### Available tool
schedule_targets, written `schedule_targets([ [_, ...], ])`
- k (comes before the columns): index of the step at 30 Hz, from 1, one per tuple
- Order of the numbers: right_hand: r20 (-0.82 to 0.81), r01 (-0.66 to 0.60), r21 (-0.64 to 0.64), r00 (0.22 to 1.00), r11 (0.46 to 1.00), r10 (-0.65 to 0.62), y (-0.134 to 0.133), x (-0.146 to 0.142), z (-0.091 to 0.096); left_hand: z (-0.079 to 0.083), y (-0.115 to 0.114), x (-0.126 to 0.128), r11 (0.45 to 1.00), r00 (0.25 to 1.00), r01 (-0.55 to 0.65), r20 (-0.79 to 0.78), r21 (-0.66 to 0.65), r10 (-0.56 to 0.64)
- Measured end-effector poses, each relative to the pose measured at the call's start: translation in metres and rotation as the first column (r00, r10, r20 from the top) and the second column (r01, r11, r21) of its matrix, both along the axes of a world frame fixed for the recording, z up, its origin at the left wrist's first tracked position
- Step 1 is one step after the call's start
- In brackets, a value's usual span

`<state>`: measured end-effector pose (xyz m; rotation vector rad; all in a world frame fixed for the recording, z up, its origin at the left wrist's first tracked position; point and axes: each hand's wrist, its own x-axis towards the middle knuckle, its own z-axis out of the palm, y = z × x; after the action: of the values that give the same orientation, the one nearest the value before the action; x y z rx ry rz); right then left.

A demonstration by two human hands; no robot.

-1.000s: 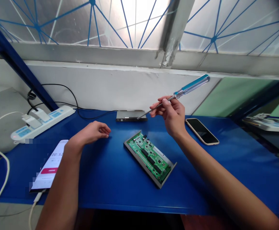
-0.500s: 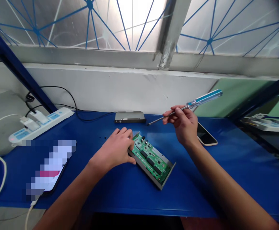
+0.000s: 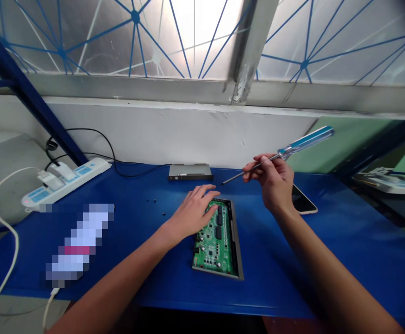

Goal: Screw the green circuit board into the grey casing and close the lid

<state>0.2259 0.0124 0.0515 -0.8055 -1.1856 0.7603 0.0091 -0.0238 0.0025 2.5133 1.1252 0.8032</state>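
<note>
My right hand [image 3: 275,181] is closed round the metal shaft of a screwdriver [image 3: 307,140]. Its clear-and-blue handle points up to the right, and the dark tip hangs in the air just beyond the circuit board. The green circuit board [image 3: 211,248] sits in a shallow metal tray [image 3: 238,250] flat on the table. Over the tray's far left part lies my left hand [image 3: 193,211], fingers stretched out and apart, hiding that corner; whether the fingertips touch the board I cannot tell. Tiny dark pieces, perhaps screws [image 3: 163,214], lie left of this hand.
A flat grey metal case [image 3: 190,172] stands at the back by the wall. To the left are a white power strip [image 3: 66,183] with plugs and cables, and a phone [image 3: 80,246] on a charging cable. Another phone [image 3: 303,200] lies behind my right wrist on the blue table [image 3: 275,278].
The tray with the board has turned, so its long side now runs away from me. My left hand has let go of its edge and moved right. The screwdriver stays in my right hand.
</note>
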Motion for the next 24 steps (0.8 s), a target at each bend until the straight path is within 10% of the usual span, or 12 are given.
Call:
schedule_targets([
  [15, 0.469, -0.059, -0.029, 0.881, 0.998, 0.066, -0.016, -0.035, -0.014, -0.008, 0.017, -0.013, 0.931, 0.911, -0.364, -0.193, 0.037, 0.364],
  [24, 0.629, -0.076, -0.049, 0.772, 0.996, 0.090, -0.005, -0.051, -0.014, -0.009, 0.020, -0.020, 0.903, 0.932, -0.341, 0.032, -0.263, 0.361],
])
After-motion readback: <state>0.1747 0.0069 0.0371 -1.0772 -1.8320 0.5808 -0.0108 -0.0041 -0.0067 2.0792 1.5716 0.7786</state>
